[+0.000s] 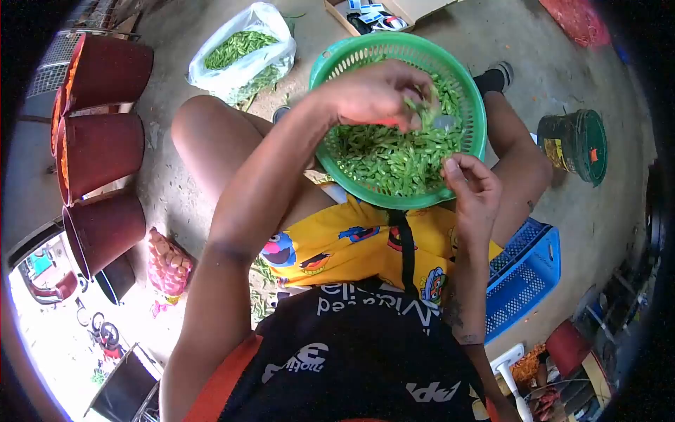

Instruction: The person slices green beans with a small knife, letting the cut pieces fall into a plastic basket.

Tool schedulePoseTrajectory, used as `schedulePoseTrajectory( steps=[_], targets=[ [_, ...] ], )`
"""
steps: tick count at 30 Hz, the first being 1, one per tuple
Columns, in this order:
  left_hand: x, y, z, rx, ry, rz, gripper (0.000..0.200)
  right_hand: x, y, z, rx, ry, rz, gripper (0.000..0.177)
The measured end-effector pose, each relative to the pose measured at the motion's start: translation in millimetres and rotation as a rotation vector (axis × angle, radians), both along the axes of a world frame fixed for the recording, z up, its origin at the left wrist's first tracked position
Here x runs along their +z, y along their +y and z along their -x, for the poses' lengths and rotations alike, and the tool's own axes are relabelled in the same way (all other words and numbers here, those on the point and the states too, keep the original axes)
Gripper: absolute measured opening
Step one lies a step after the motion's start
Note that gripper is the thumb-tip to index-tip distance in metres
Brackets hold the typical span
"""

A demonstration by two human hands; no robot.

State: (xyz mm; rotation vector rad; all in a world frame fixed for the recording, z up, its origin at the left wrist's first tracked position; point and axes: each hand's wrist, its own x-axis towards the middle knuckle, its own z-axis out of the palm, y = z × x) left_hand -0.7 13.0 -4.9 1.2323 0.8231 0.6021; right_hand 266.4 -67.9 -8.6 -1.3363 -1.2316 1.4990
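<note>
A green plastic colander [479, 116] full of small green pods [394, 165], chilli- or bean-like, rests between my legs. Over its middle, my left hand [383, 95] is bent down with its fingers closed round a few of the green pods, partly blurred. Beside those fingers shows a small greyish patch [444, 122] that I cannot make out. At the colander's near right rim, my right hand [474, 184] has thumb and fingertips pressed together. Whatever it pinches, if anything, is too small to tell.
A white plastic bag [278, 60] of green pods stands beyond my left knee. Red buckets [105, 151] line the left, near a pink net bag [167, 264]. On the right are a blue crate [524, 299] and a dark green bucket [573, 146]. A cardboard box [415, 8] lies ahead.
</note>
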Motion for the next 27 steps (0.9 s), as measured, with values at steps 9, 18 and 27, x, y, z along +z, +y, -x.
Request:
schedulePoseTrajectory(
  steps=[9, 18, 27],
  targets=[
    [-11, -11, 12, -0.031, 0.723, -0.467, 0.064, 14, 25, 10, 0.148, -0.656, -0.371, 0.029],
    [2, -6, 33, 0.212, 0.594, -0.227, 0.053, -17, 29, 59, 0.792, -0.825, -0.833, 0.045],
    [25, -17, 52, 0.445, 0.821, -0.453, 0.034, -10, 89, 72, 0.629, -1.011, -0.916, 0.048]
  ],
)
